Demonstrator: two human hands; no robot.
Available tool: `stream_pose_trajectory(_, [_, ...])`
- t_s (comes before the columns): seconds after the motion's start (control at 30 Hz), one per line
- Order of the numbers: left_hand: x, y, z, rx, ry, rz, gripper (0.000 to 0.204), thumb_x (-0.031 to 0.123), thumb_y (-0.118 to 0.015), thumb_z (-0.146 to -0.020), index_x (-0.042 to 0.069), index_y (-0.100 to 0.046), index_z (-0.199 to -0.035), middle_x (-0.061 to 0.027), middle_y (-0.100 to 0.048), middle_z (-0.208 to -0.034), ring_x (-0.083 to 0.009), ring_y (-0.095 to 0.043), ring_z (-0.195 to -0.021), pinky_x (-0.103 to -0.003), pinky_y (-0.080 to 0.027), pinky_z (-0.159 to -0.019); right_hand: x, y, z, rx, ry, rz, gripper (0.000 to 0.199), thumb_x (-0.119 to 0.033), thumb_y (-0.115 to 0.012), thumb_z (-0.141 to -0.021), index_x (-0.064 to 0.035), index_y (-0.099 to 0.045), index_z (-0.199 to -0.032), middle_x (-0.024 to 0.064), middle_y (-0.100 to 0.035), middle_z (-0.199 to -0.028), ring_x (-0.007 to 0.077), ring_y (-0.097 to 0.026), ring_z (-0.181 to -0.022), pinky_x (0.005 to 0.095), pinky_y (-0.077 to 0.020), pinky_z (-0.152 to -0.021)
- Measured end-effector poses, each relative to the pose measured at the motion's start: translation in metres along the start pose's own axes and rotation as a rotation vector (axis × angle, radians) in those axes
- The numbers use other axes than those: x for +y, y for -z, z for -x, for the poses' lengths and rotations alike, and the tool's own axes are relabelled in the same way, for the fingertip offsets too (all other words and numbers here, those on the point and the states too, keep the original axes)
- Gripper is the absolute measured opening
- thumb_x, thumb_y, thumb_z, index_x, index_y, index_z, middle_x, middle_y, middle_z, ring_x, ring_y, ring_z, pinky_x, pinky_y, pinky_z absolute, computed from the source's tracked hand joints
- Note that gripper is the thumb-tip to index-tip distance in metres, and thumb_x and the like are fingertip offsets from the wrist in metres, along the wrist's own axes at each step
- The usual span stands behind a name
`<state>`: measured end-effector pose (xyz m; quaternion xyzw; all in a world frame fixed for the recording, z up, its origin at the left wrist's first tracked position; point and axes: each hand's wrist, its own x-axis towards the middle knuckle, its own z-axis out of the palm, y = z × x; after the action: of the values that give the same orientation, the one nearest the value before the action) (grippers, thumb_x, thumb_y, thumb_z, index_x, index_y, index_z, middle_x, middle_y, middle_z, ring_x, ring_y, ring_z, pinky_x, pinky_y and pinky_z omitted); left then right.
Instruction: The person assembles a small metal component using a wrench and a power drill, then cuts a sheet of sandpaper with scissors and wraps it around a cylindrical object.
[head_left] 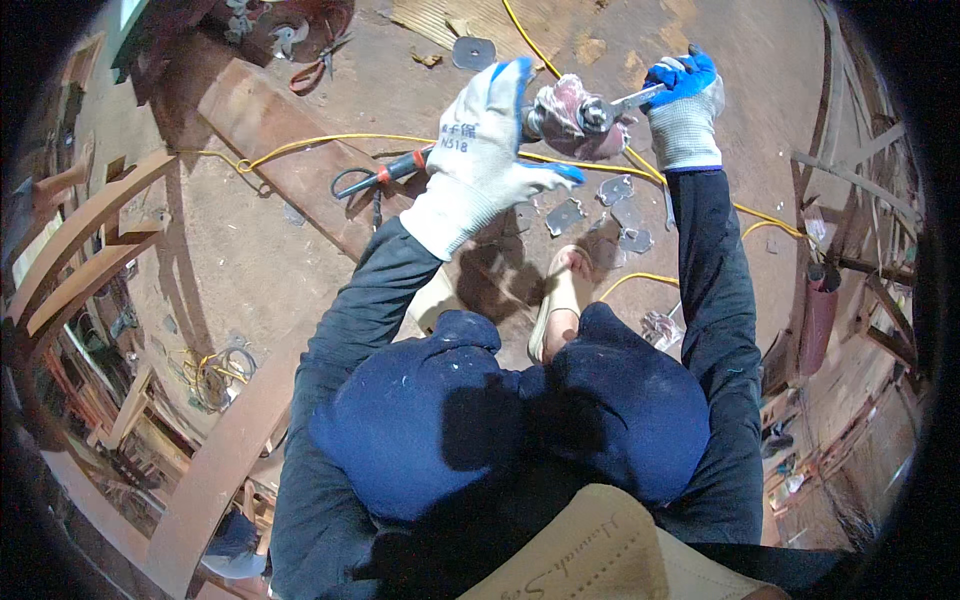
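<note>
While the left hand [490, 150] grips a grinder [570, 120], the right hand [685, 110] turns a wrench [632, 99].

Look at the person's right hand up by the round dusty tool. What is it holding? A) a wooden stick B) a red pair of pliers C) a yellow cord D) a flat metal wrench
D, because the right hand in its blue-and-grey glove grips a flat silver wrench set against the metal centre of the round tool, while the yellow cord lies on the floor.
</note>
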<state>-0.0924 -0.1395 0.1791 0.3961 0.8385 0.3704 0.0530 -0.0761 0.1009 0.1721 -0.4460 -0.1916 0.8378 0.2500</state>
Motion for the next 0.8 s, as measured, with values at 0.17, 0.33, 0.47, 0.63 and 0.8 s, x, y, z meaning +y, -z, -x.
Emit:
stream_pose_trajectory(0.17, [-0.027, -0.047, 0.007, 0.092, 0.116, 0.234, 0.076, 0.035, -0.089, -0.052, 0.005, -0.058, -0.114, -0.0115, -0.063, -0.101, -0.0278, -0.063, -0.095, -0.036, -0.05, -0.082, 0.008, -0.002, -0.014, -0.012, -0.007, 0.055, 0.035, -0.027, -0.045, -0.092, -0.0178, -0.031, -0.061, -0.0013, -0.029, -0.047, 0.0139, -0.029, -0.04, 0.0291, -0.0247, -0.039])
stream_pose_trajectory(0.33, [-0.039, -0.094, -0.015, -0.012, 0.143, 0.115, 0.047, 0.029, -0.079, -0.07, 0.006, -0.059, -0.105, -0.007, -0.063, -0.097, -0.0247, -0.062, -0.089, -0.034, -0.049, -0.078, 0.017, 0.08, -0.075, -0.196, 0.983, 1.284, 0.031, -0.023, -0.047, -0.08, -0.0197, -0.038, -0.05, -0.0033, -0.044, -0.049, 0.0144, -0.046, -0.05, 0.0286, -0.0334, -0.052])
stream_pose_trajectory(0.47, [-0.065, -0.082, -0.011, -0.123, 0.253, 0.36, 0.056, 0.041, -0.059, -0.083, 0.011, -0.05, -0.129, -0.0086, -0.056, -0.123, -0.0205, -0.054, -0.113, -0.031, -0.04, -0.098, 0.024, 0.061, -0.056, -0.404, 0.598, 1.516, 0.031, -0.025, -0.046, -0.08, -0.0202, -0.038, -0.05, -0.0028, -0.046, -0.049, 0.0145, -0.047, -0.05, 0.028, -0.0333, -0.053])
stream_pose_trajectory(0.63, [-0.082, -0.099, -0.029, -0.157, 0.036, 0.268, 0.05, 0.045, -0.048, -0.086, 0.013, -0.051, -0.125, -0.0094, -0.055, -0.119, -0.0264, -0.054, -0.108, -0.039, -0.04, -0.094, 0.018, 0.09, -0.104, -0.353, 0.013, 0.133, 0.031, -0.022, -0.043, -0.085, -0.0198, -0.034, -0.056, -0.0017, -0.037, -0.047, 0.0148, -0.038, -0.043, 0.0275, -0.0276, -0.045])
stream_pose_trajectory(0.8, [-0.083, -0.086, -0.033, -0.391, 0.046, 0.298, 0.041, 0.035, -0.06, -0.083, 0.012, -0.057, -0.117, -0.0058, -0.058, -0.118, -0.0236, -0.057, -0.106, -0.039, -0.047, -0.087, 0.009, 0.016, -0.025, -0.143, -0.212, -0.129, 0.031, -0.021, -0.048, -0.089, -0.0172, -0.036, -0.061, -0.0009, -0.032, -0.048, 0.014, -0.03, -0.039, 0.026, -0.0265, -0.04])
